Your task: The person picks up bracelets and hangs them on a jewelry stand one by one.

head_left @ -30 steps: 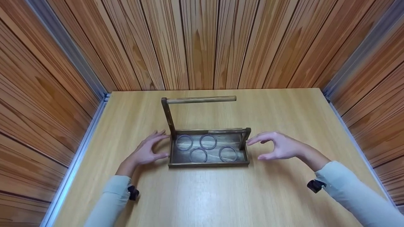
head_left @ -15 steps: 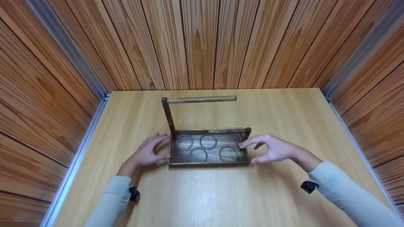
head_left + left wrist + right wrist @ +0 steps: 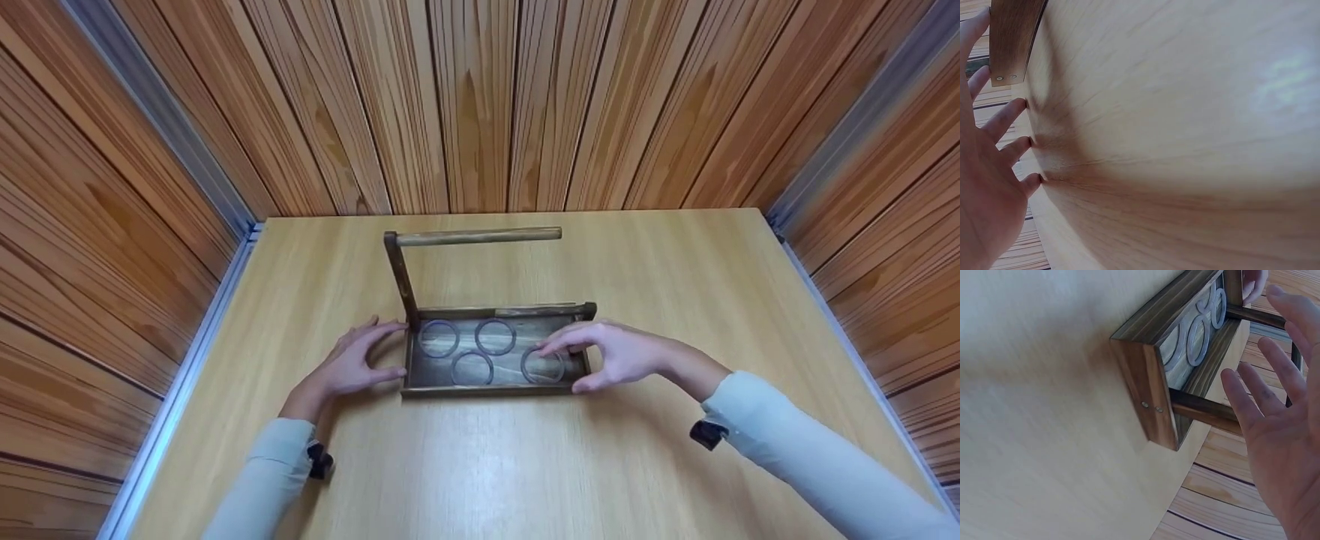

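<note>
A dark wooden tray (image 3: 495,391) with a tall post (image 3: 402,281) at its left end stands mid-table in the head view. From that post a horizontal bar (image 3: 480,237) runs to the right. Several grey rings (image 3: 495,337) lie flat on the tray's floor. My left hand (image 3: 349,364) rests at the tray's left end, fingers and thumb spread. Over the right end hovers my right hand (image 3: 619,351), fingers loosely bent above the rightmost ring (image 3: 543,379), nothing held. It partly covers a shorter right post (image 3: 587,310). In the right wrist view this hand (image 3: 1289,416) is spread beside the tray (image 3: 1154,402).
A light wood tabletop (image 3: 480,465) surrounds the tray. Behind it rises a plank wall (image 3: 480,105), with plank sides (image 3: 97,225) and metal rails (image 3: 180,375) along the left and right table edges.
My right hand has moved left, from beside the tray's right end to over it. The left hand has barely shifted. Tray and rings stay in place.
</note>
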Demonstrator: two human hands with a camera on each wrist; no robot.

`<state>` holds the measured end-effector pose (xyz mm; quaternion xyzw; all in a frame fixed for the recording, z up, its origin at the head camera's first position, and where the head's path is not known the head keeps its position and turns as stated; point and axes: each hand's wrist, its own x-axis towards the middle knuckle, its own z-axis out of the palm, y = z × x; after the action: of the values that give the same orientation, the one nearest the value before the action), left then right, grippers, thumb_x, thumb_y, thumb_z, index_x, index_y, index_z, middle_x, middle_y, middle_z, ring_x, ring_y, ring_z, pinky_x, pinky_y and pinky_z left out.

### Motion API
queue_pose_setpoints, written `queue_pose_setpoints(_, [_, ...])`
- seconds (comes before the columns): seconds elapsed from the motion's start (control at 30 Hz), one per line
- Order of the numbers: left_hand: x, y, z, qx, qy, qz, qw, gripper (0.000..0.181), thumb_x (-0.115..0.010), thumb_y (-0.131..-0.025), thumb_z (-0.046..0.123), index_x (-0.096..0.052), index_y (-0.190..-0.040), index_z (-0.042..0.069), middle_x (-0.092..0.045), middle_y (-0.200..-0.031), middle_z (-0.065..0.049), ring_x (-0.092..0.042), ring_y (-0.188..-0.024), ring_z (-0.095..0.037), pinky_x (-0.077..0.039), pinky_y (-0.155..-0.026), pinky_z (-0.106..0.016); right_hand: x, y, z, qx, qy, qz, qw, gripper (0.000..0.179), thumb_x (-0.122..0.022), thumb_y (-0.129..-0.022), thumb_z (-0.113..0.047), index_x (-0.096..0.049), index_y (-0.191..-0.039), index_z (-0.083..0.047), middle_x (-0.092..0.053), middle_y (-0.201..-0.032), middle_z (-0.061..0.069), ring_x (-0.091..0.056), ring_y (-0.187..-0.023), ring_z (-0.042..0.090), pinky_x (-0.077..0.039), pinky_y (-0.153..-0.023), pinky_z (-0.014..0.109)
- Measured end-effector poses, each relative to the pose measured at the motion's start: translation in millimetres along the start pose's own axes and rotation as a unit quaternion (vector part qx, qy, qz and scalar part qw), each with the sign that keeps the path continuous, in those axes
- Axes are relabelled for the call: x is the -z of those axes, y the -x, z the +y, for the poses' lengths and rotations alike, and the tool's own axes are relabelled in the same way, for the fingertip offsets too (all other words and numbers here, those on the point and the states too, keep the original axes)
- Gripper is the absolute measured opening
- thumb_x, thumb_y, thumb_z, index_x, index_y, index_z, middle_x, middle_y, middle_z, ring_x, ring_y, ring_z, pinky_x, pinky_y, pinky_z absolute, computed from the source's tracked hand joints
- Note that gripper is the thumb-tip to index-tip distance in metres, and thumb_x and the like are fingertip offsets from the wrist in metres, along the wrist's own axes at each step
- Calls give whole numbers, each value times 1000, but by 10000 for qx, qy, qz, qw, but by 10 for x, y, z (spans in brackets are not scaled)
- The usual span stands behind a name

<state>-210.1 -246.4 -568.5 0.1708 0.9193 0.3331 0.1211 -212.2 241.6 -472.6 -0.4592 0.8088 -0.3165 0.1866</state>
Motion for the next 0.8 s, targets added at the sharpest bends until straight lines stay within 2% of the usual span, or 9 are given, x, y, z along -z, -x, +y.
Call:
queue_pose_setpoints(0.17, [-10,0,-5,19,-31,17,10000,83,-82,-98,56,-52,-169,26,-41,-183,-16,-19,-176,-53,-9,-138,-83,-18,-97,21,82,190,-114,9997,59,-87,-93,-10,-71,-150,-15,-69,-160,14,-64,-151,41,-53,-127,51])
queue_pose_setpoints(0.47, [2,14,-15,-38,-69,75,9999,82,-83,-98,54,-53,-168,25,-43,-182,-15,-21,-175,-53,-9,-138,-83,-70,-225,36,-278,53,-377,9989,61,-80,-93,4,-68,-152,-8,-61,-167,19,-57,-157,45,-46,-128,69])
queue_pose_setpoints(0.8, [5,10,-9,-92,-63,50,9999,84,-83,-98,53,-52,-169,22,-43,-182,-16,-21,-175,-53,-9,-138,-83,-164,-302,76,-560,434,-421,9966,61,-77,-97,8,-68,-154,-12,-62,-167,18,-56,-158,45,-45,-130,68])
